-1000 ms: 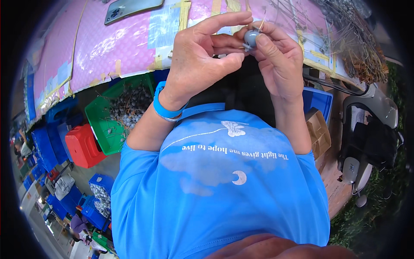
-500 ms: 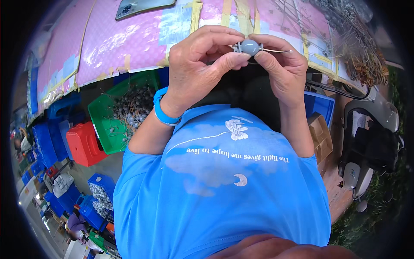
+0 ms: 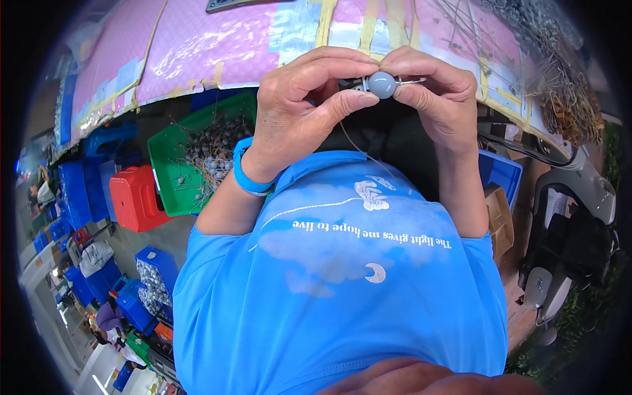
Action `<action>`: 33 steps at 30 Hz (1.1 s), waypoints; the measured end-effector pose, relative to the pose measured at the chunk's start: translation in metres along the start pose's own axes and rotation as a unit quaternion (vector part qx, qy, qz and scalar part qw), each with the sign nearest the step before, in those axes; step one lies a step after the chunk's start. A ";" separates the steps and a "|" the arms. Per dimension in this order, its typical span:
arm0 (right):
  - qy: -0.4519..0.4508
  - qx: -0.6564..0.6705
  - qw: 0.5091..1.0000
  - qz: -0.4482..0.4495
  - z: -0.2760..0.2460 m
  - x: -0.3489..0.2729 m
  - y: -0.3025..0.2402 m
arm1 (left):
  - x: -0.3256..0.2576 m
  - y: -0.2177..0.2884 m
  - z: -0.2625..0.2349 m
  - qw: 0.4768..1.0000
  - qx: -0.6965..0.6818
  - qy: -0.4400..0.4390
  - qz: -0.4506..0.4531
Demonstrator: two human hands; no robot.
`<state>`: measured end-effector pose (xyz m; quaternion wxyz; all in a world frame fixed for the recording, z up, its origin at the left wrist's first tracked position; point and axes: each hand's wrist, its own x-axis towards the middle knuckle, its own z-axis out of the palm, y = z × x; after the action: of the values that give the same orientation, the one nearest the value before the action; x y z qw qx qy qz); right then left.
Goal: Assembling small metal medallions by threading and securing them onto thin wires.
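Bead (image 3: 382, 84), grey and round, sits pinched between your left hand (image 3: 303, 112) and right hand (image 3: 438, 99), fingers closed tight on it and its thin wire, above the pink tabletop (image 3: 217, 46). Looks like threading: steady grip next. Green bin (image 3: 172, 164) lies left of the bead.

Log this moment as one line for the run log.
left hand: pinching grey bead | right hand: pinching same bead, thin wire through it | below: green bin
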<state>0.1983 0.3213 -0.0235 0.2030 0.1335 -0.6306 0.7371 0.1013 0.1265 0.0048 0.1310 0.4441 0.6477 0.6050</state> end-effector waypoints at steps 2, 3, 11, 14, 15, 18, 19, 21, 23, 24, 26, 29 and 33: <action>0.000 0.053 0.998 0.043 0.002 0.000 0.007 | -0.003 0.003 -0.004 1.000 0.004 0.002 -0.013; -0.005 0.057 0.997 0.043 0.005 0.000 0.005 | -0.006 0.004 -0.006 1.000 0.005 0.003 -0.029; 0.090 0.077 0.974 0.192 0.031 0.005 0.021 | -0.037 -0.005 -0.026 0.993 -0.015 0.077 -0.092; 0.007 0.038 0.969 0.244 0.045 0.010 0.024 | -0.056 -0.006 -0.051 0.982 -0.007 0.074 -0.176; -0.022 -0.006 0.972 0.232 0.044 0.011 0.025 | -0.064 -0.008 -0.065 0.976 0.026 0.091 -0.197; -0.023 -0.064 0.970 0.235 0.027 0.009 0.015 | -0.101 -0.020 -0.132 0.943 0.150 0.063 -0.292; 0.000 -0.094 0.966 0.239 0.016 0.005 0.009 | -0.119 -0.027 -0.156 0.918 0.209 0.079 -0.326; 0.048 -0.178 0.954 0.235 -0.009 0.001 -0.008 | -0.153 -0.028 -0.193 0.843 0.384 0.118 -0.358; 0.121 -0.286 0.923 0.228 -0.048 -0.010 -0.021 | -0.167 -0.042 -0.211 0.828 0.446 0.148 -0.306; 0.159 -0.327 0.904 0.225 -0.074 -0.017 -0.019 | -0.171 -0.043 -0.216 0.808 0.507 0.171 -0.246; 0.220 -0.458 0.841 0.184 -0.113 -0.033 -0.026 | -0.111 -0.006 -0.172 0.876 0.278 0.231 -0.318; 0.134 -0.671 0.716 0.137 -0.142 -0.035 -0.025 | -0.062 -0.028 -0.146 0.898 0.271 0.278 -0.207; 0.120 -0.737 0.662 0.060 -0.134 -0.017 -0.014 | 0.037 -0.042 -0.086 0.936 0.273 0.221 -0.029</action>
<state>0.2280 0.4525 -0.0413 0.2645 -0.1872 -0.9447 0.0514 0.0015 0.1018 0.0009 -0.1244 0.2983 0.8133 0.4838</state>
